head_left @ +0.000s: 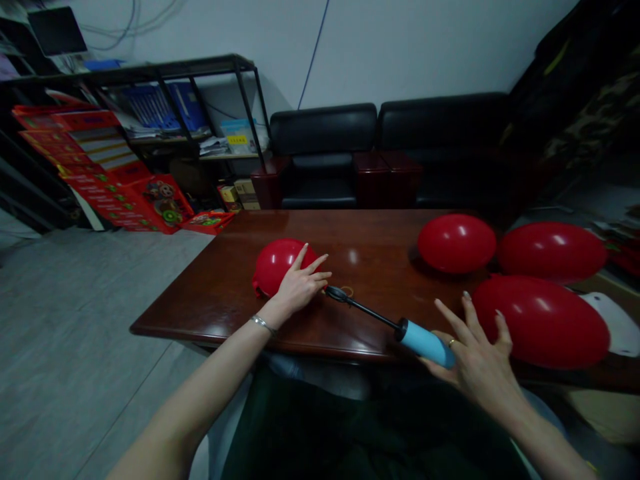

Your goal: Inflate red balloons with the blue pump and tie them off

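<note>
A hand balloon pump with a blue barrel stretches at a slant between my hands, its black rod drawn out. My left hand is at the black handle, three fingers spread and the thumb side hidden; it appears to pinch the handle. Just behind those fingers, a red balloon rests on the table, its knot showing at the left. At the barrel's blue end, my right hand grips with thumb and ringed finger while the other fingers spread. Further red balloons lie to the right.
The brown wooden table has a thin yellowish band near the pump handle. A white object sits beside the right balloons. Behind are black sofas, a shelf and stacked red boxes.
</note>
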Motion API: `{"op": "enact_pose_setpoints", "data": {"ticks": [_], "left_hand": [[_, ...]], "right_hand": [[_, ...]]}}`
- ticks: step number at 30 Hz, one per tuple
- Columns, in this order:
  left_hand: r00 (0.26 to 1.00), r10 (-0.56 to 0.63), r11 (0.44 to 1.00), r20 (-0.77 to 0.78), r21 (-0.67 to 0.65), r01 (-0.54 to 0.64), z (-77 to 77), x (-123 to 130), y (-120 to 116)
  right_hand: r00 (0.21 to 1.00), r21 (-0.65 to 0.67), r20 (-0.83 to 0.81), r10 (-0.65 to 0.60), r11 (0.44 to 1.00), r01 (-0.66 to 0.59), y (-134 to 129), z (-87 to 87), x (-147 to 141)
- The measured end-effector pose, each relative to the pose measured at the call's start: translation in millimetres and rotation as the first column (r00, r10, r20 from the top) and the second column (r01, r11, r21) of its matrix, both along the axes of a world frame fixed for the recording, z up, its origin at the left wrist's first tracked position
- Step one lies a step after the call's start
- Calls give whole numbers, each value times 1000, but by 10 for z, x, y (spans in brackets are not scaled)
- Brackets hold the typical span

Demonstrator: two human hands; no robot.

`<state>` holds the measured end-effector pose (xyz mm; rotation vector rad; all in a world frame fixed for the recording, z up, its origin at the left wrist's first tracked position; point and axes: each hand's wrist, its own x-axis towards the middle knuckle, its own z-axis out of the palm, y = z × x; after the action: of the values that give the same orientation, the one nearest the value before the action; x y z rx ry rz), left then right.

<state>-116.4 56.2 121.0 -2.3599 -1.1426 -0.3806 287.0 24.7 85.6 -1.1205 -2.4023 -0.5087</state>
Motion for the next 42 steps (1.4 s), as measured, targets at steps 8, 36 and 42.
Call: {"op": "enact_pose_setpoints", "data": {"ticks": [8, 36, 42], "left_hand": [[1000, -7, 999, -23, 36, 7, 70, 177, -25], [988, -147, 989, -55, 23, 148, -64, 475, -79], [994, -108, 994, 5, -23, 108, -71, 373, -103]], "right_hand": [[1000, 49, -14, 11, 999, -11, 14, -27, -286], [996, -69, 16, -88, 994, 89, 76, 108, -1120], [997, -94, -10, -83, 992, 81, 139, 110, -1298]]}}
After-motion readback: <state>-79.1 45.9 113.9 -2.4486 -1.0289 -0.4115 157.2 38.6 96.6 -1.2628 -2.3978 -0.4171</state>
